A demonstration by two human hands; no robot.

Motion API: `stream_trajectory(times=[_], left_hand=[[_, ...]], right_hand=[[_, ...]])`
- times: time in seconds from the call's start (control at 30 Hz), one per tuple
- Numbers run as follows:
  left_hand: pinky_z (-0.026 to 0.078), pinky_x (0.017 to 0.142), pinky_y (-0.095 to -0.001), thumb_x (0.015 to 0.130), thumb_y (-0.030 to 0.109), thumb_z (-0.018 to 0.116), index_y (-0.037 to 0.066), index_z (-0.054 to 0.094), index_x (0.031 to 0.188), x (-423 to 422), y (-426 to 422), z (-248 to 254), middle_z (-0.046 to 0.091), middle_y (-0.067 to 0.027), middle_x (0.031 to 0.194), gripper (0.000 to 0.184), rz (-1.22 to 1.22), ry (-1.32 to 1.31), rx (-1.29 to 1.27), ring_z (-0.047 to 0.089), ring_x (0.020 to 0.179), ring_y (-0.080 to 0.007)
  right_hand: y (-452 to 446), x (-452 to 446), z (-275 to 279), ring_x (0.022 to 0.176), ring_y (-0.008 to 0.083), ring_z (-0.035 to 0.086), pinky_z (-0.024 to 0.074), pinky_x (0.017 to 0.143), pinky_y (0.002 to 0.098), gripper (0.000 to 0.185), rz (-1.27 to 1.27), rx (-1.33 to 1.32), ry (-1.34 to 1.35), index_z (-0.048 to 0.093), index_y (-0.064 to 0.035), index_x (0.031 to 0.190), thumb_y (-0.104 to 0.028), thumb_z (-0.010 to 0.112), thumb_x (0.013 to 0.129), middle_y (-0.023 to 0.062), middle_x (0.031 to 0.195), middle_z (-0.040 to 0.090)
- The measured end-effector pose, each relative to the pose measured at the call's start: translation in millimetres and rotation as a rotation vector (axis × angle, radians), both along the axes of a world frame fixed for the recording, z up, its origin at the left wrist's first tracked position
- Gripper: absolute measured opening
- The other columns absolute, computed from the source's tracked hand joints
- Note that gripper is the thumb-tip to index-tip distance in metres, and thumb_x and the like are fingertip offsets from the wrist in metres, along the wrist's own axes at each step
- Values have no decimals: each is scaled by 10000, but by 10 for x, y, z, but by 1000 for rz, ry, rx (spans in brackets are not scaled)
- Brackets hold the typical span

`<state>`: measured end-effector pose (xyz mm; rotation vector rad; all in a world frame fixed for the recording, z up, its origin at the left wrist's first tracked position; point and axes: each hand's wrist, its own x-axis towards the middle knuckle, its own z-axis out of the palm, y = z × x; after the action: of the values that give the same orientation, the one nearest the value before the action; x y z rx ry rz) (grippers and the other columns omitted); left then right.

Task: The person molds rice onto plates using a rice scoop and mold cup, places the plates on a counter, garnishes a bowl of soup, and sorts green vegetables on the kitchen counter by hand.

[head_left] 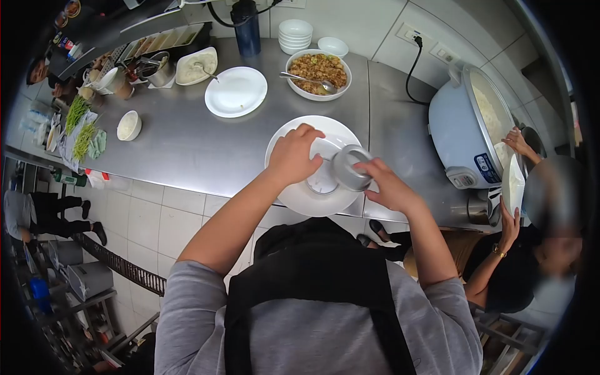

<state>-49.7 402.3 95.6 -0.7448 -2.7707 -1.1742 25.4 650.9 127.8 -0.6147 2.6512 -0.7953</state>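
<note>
A large white plate (pixel 290 197) lies at the front edge of the steel counter, directly before me. My left hand (pixel 298 152) is over its left side, fingers curved and thumb apart, with nothing visible between them. In my right hand (pixel 385 183) is a small round metal bowl (pixel 351 169), gripped by its side and tilted above the plate's right half. A circular outline shows on the plate's middle between my hands; I cannot make out what it is. Beyond the plate stands a white bowl of fried rice (pixel 319 70) with a spoon resting in it.
An oval white plate (pixel 236 92), a small white bowl (pixel 129 125) and stacked bowls (pixel 295 35) share the counter. At right, a co-worker (pixel 506 269) holds a white dish (pixel 514 186) beside a large rice cooker (pixel 464 128). Green vegetables (pixel 81 134) lie far left.
</note>
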Motion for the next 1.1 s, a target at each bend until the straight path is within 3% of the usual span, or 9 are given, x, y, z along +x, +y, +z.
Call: stream_trajectory(times=[0.03,0.1,0.23,0.3,0.37,0.53,0.7,0.93,1.1], left_hand=[[450,829,-405,739,173,665,155,705,929,-2,46,-51,576,-44,1066,195,-8,-4,5,580,973,-223],[448,827,-402,752,175,664,151,706,913,-43,167,-164,597,-32,998,168,-110,-2,-522,583,957,-216],[443,794,-401,776,208,664,137,684,801,-145,305,-411,612,-18,933,79,-103,131,-584,588,924,-205],[442,784,-402,781,213,657,137,675,799,-167,308,-370,613,-20,928,80,-129,106,-603,592,916,-205],[441,774,-402,786,217,651,137,666,796,-176,273,-220,614,-23,923,82,-144,81,-631,596,908,-205],[432,753,-413,782,179,656,137,638,823,-121,228,325,620,-15,873,61,-163,54,-345,604,857,-227],[394,861,-412,721,160,716,178,652,852,256,322,586,609,30,851,148,-320,423,-16,583,863,-184],[304,1032,-493,702,201,718,200,676,951,669,273,151,614,79,986,253,-470,520,-32,557,985,-146],[223,1079,-556,798,186,671,171,589,1235,859,107,119,447,-130,1361,444,-132,405,-28,366,1300,-337]], right_hand=[[40,118,14,1026,300,543,465,862,364,563,-138,14,43,525,-127,1227,-104,736,706,104,1025,559],[79,287,-7,1007,310,552,467,846,381,639,-289,37,96,492,-106,1236,-148,787,670,102,1002,562],[73,541,-346,850,296,601,489,744,396,565,-495,181,460,462,4,1142,-217,773,726,135,932,584],[-2,603,-407,778,264,612,494,697,385,483,-831,-391,121,434,11,1150,-206,694,805,164,892,574],[64,615,-554,663,222,605,497,595,359,376,-808,-367,154,413,20,1149,-176,590,881,158,857,571],[-19,639,-409,534,171,566,460,452,296,407,-1009,-858,-334,435,14,1160,-349,416,978,102,819,552],[-150,480,-518,591,195,601,487,520,301,490,-1004,-1190,-753,464,-58,1193,-483,394,960,118,884,575],[-315,378,-434,857,224,630,547,680,352,484,-907,-1347,-782,438,-56,1243,-444,402,956,126,1104,582],[-71,489,-591,909,281,612,533,792,394,536,-1048,-1564,-731,426,-40,1275,-469,410,954,158,1179,549]])
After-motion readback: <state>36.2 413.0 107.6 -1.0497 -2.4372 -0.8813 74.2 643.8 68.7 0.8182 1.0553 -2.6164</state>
